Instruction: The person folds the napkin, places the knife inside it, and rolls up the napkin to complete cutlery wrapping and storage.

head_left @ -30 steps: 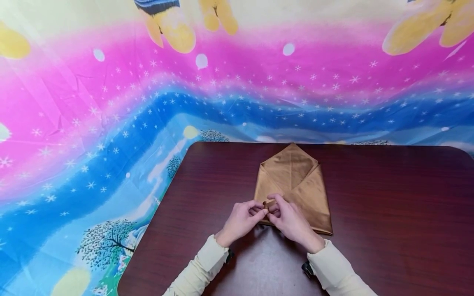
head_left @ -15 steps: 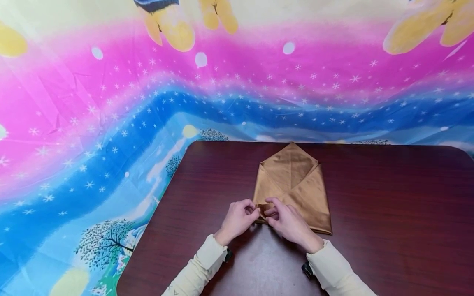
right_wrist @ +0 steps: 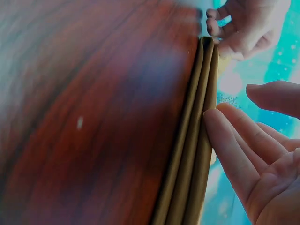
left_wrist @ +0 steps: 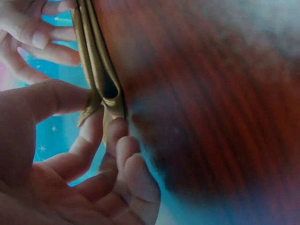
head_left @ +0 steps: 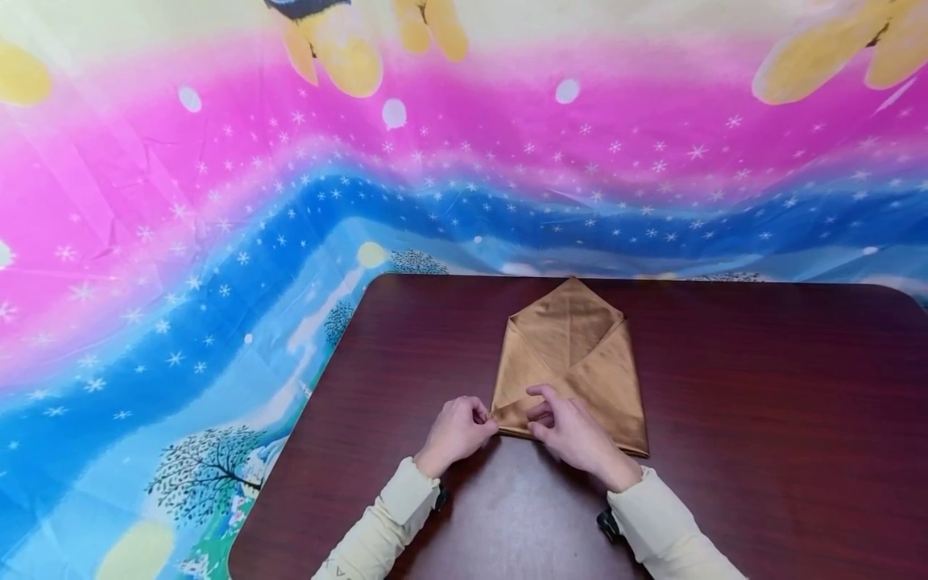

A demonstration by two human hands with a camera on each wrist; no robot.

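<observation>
A golden-brown satin cloth [head_left: 580, 346], folded with a pointed top like an envelope, lies on the table. At its lower left corner my left hand [head_left: 458, 432] pinches the fabric; the left wrist view shows thumb and finger of that hand [left_wrist: 70, 154] on a small end of the layered cloth [left_wrist: 96, 56]. My right hand [head_left: 576, 435] rests on the cloth's lower edge with fingers slightly bent. In the right wrist view, fingertips of this hand [right_wrist: 262, 159] touch the stacked folds [right_wrist: 187, 154], its thumb held away from them.
The dark reddish-brown table [head_left: 761, 403] has rounded corners. Behind it and along its left side hangs a printed cloth backdrop [head_left: 464, 161] in pink and blue, with snowflakes and trees.
My left hand has moved left to the cloth's lower left corner, and the bunched strip between the hands now lies flatter. My right hand has shifted slightly right, its fingers off the bunched part.
</observation>
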